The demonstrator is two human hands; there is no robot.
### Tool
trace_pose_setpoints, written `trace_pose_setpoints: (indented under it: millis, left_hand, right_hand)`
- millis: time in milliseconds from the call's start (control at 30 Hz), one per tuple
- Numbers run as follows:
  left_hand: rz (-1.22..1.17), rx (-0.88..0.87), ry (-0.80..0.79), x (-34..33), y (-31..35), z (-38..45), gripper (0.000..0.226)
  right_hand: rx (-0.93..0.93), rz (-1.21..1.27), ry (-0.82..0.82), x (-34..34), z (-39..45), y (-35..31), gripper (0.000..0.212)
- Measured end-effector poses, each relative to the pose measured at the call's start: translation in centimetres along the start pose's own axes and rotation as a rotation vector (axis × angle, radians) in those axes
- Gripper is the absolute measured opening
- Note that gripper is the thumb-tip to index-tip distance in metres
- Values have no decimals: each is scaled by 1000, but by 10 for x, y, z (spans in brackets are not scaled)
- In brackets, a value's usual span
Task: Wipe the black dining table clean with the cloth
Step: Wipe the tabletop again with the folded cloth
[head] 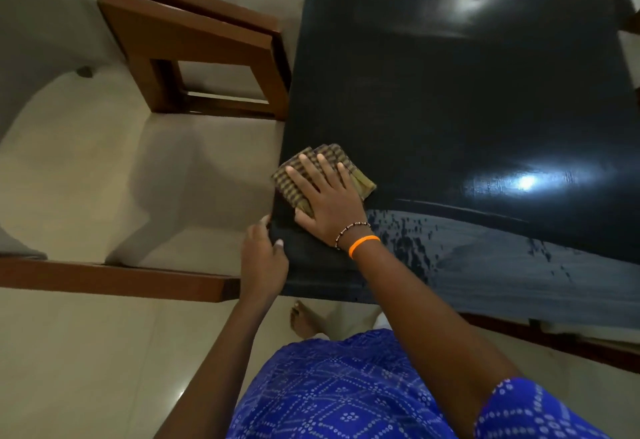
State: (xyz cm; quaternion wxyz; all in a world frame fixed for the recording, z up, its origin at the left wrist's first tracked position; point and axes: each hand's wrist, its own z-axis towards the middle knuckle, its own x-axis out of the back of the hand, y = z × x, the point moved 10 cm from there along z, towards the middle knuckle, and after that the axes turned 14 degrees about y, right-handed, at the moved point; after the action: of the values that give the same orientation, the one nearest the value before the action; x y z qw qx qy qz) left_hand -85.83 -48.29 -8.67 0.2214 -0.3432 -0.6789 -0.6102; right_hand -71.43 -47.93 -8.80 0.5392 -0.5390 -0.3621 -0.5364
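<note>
The right hand (327, 201) lies spread, fingers straight, flat on top of the cloth (322, 175), pressing it onto the black surface (450, 99) at its near left corner, close to the left edge. The left hand (263, 258) curls over that edge just beside the cloth, thumb on top, seemingly to steady the body

The cloth is a folded, checked piece in olive and dark tones; it looks soft, light and limp, so it will likely bunch or unfold if dragged by a corner. A flat palm across its middle, as here, seems the sound hold, spreading pressure so the whole pad slides. The surface is glossy and appears smooth, so the cloth should glide easily; a dull, streaked band with dark specks along the near edge (485, 265) suggests dampness or residue yet to be worked over

Counted: one cloth, one table, two hands, two bracelets on the right wrist, one orange (363, 244) and one beaded (351, 230). Two wooden-armed chairs (194, 57) with pale cushions stand at the left side, and one bare foot (304, 320) shows on the tiled floor (86, 352) below
</note>
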Motion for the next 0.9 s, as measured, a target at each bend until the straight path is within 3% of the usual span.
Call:
trace_pose_setpoints:
  millis: [300, 433, 633, 767, 900]
  left_hand:
    - [22, 27, 41, -9, 9, -15, 69]
    - [23, 18, 35, -11, 7, -17, 71]
    - [-54, 44, -1, -7, -3, -12, 62]
    - [-161, 106, -35, 0, -12, -9, 48]
    - [-357, 260, -68, 7, -33, -11, 38]
  right_hand:
    - [-627, -187, 92, 78, -113, 241, 75]
    - [-814, -205, 110, 94, -165, 286, 75]
    - [-867, -194, 116, 73, -148, 234, 71]
    - [-692, -147, 81, 43, -102, 143, 75]
    - [-397, -29, 21, 12, -53, 23, 76]
